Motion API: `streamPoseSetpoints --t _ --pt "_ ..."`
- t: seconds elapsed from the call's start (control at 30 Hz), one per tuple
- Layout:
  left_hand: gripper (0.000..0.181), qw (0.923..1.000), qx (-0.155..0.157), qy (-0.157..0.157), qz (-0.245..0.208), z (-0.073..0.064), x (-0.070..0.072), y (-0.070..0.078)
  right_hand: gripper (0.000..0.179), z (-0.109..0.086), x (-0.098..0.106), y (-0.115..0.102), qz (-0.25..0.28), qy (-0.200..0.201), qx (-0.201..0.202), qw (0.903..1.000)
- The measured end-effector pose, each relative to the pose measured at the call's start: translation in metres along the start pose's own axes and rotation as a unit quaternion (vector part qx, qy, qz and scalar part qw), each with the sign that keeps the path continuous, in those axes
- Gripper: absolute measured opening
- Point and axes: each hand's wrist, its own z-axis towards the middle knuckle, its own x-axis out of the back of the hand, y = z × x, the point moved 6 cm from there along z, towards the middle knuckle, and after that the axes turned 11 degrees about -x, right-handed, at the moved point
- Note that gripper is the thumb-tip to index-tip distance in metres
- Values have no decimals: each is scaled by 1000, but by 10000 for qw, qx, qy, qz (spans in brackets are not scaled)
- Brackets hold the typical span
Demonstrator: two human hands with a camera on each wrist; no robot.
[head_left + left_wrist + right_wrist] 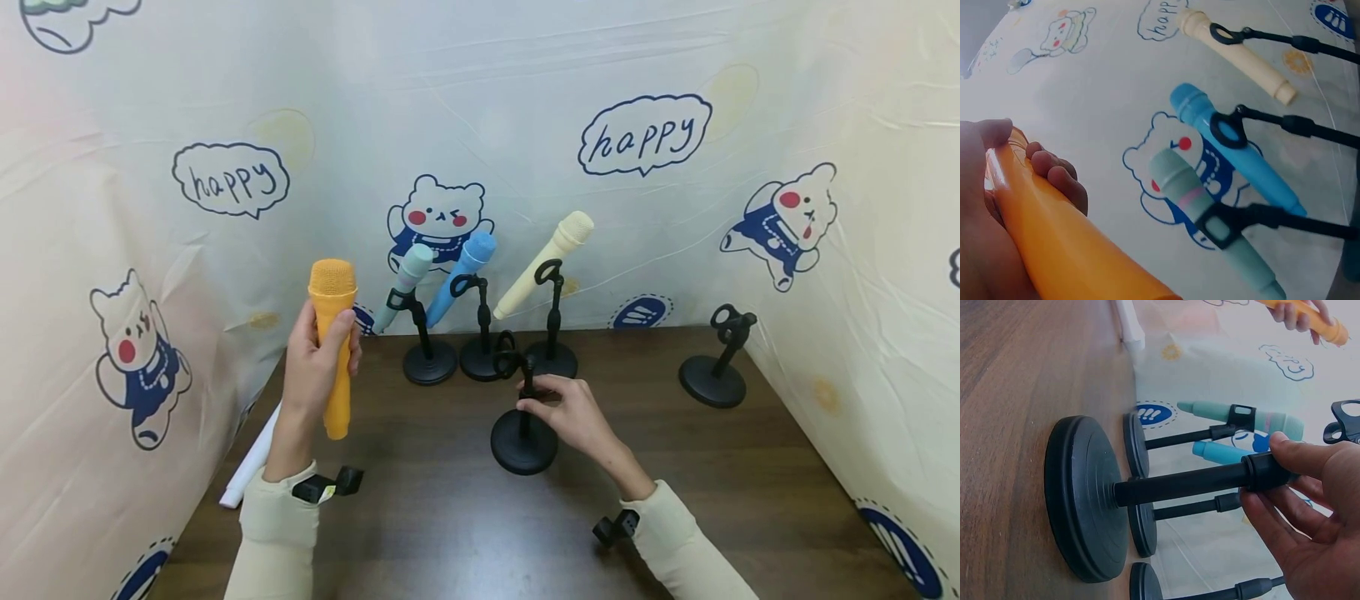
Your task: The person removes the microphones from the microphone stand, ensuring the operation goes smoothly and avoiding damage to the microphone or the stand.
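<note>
Wrapped round the body of an orange microphone (339,404), the left hand (309,367) held it left of centre in the frame, head up, a grip that probably left the slim lower end free. Near the centre, the right hand (573,412) narrowed to a pinch between thumb and fingers on the stem of a black stand (523,446), perhaps to steady it; whether its base touched the table (420,525) I could not tell.

Just behind, upper centre, ring clips served as the only holders in view. The left rear stand (430,364) carried a mint microphone (415,265), the middle rear stand (478,360) a blue microphone (480,247), and the right rear stand (553,358) a cream microphone (573,231). Each leaned, body through its ring, likely because the clips were angled. The pinched stand's ring was an open loop, as was that of a far stand (712,382) at right. Lower left lay a white tube-like object (251,462), partly behind the left forearm.
</note>
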Motion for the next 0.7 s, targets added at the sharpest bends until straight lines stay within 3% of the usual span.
streamPoseSetpoints --t 0.33,0.7 --pt "19 9978 386 -164 516 -10 16 -17 20 0 0 0 -65 -12 -62 10000" --pt "28 9897 742 -435 1145 -21 35 -43 21 0 0 0 54 35 31 10000"
